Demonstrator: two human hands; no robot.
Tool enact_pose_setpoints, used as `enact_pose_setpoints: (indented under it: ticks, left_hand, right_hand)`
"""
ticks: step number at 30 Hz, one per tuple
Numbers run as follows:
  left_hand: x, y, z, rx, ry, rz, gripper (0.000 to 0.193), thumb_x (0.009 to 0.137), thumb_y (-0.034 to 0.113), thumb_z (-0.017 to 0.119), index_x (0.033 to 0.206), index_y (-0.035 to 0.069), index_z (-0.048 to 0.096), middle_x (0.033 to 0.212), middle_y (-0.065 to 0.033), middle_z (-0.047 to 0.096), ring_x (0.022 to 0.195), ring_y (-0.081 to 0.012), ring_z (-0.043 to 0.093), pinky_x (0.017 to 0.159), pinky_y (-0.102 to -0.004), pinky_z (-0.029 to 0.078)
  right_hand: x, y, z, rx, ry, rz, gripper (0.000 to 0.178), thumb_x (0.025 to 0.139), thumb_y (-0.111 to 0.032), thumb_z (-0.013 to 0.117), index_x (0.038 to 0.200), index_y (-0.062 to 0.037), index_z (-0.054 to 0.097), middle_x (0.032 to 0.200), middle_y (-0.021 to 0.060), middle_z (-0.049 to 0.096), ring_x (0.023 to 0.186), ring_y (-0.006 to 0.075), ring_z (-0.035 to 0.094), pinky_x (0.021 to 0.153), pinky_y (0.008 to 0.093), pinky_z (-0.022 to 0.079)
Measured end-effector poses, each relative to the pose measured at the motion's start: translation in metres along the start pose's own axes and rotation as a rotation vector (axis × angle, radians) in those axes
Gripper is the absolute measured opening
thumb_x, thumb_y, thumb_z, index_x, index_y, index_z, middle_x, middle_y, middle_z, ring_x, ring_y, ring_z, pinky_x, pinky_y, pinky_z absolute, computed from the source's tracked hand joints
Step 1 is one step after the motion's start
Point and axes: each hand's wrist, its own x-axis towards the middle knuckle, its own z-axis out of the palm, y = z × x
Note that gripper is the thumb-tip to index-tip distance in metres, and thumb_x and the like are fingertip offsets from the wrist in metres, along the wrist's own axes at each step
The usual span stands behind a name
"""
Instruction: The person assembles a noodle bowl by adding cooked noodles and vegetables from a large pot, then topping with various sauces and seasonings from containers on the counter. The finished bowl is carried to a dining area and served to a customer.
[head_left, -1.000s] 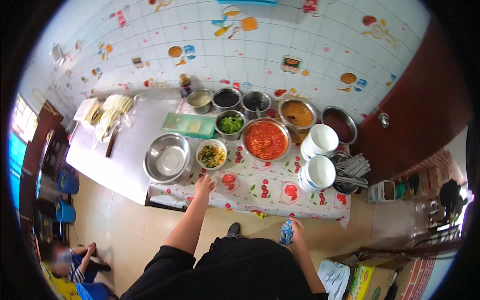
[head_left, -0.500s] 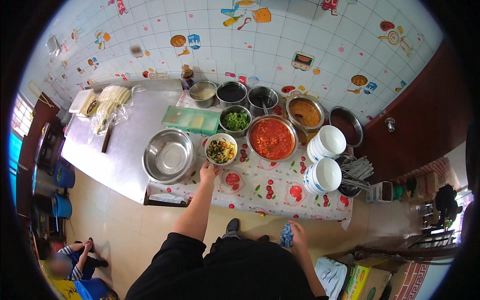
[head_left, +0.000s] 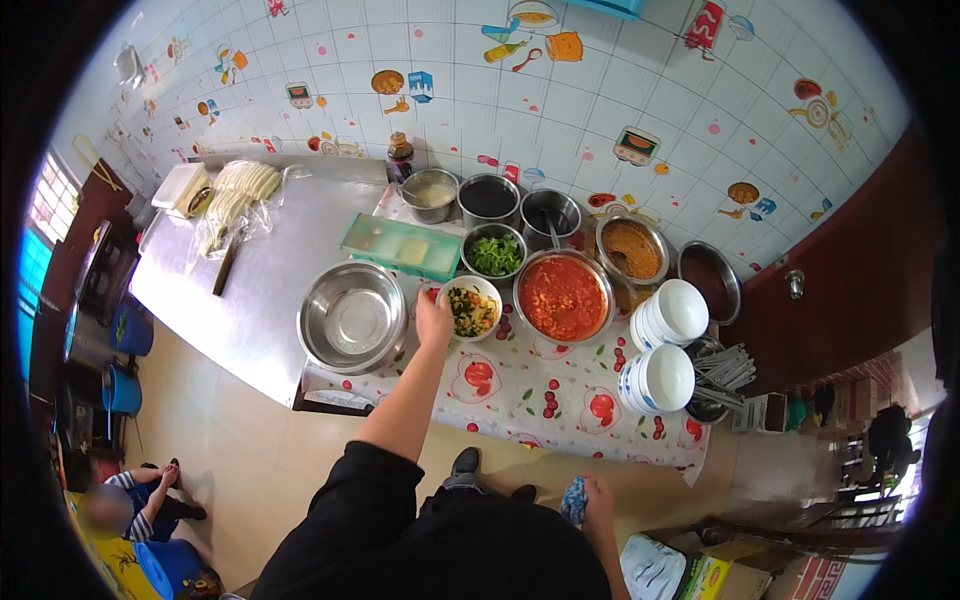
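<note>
At the left side of a small white bowl [head_left: 472, 308] my left hand [head_left: 433, 318] has its fingers closed at the rim. Chopped green, orange and yellow food fills that bowl, which stands on the patterned tablecloth [head_left: 520, 385]. Down by my body, below the table edge, my right hand [head_left: 598, 502] grips a crumpled blue-and-white patterned cloth [head_left: 574, 499]. A wide steel basin [head_left: 353, 318] is left of my left hand. Behind the bowl sits a steel pot of chopped greens [head_left: 494, 253]; to its right is a large pot of red sauce [head_left: 563, 297].
A green translucent box [head_left: 400, 246] lies behind the basin. More steel pots line the wall. White bowls [head_left: 668, 378] are stacked at right beside a pile of spoons [head_left: 723, 375]. A knife [head_left: 225, 268] lies on the steel counter [head_left: 230, 320]. Another person [head_left: 150, 505] sits at lower left.
My left hand has gone from the bowl's lower-left rim up to its left side. The whole view has shifted slightly; my right hand still holds the cloth.
</note>
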Motion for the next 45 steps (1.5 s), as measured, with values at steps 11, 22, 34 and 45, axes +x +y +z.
enact_pose_setpoints:
  ticks: [11,22,34,45]
  left_hand:
    - [0.129,0.007,0.037,0.104,0.181,-0.432,0.07,0.086,0.024,0.057,0.138,-0.003,0.019,0.119,-0.0263,0.054,0.108,-0.0381,0.055,0.094,-0.0422,0.042]
    - [0.171,-0.012,0.05,-0.009,0.078,-0.36,0.079,0.081,0.02,0.064,0.139,-0.005,0.016,0.122,-0.0262,0.053,0.11,-0.0371,0.054,0.093,-0.0423,0.042]
    - [-0.037,0.036,-0.003,-0.807,-0.178,-0.46,0.051,0.087,0.033,0.057,0.125,0.002,0.044,0.116,-0.0132,0.054,0.094,-0.0253,0.057,0.077,-0.0368,0.048]
    - [-0.025,-0.072,0.02,-1.006,-0.363,-0.771,0.064,0.09,0.05,0.049,0.131,0.003,0.038,0.118,-0.0163,0.048,0.103,-0.0301,0.053,0.092,-0.0429,0.043]
  right_hand:
    - [-0.005,0.023,-0.001,0.025,0.064,0.132,0.023,0.093,-0.014,0.047,0.111,-0.0005,0.052,0.088,0.0156,0.062,0.073,0.0234,0.062,0.061,0.0358,0.054]
    - [-0.009,0.027,0.02,0.037,0.11,0.14,0.023,0.093,-0.015,0.049,0.11,-0.0008,0.054,0.088,0.0157,0.063,0.076,0.0221,0.062,0.068,0.0337,0.052]
    - [0.017,0.031,0.018,0.171,0.201,0.065,0.027,0.093,-0.019,0.051,0.109,0.0021,0.058,0.092,0.0102,0.064,0.081,0.017,0.062,0.074,0.0307,0.051]
    - [0.016,0.028,0.026,0.134,0.128,-0.011,0.024,0.093,-0.014,0.05,0.113,-0.0019,0.058,0.098,0.0076,0.063,0.084,0.015,0.061,0.077,0.0296,0.05]
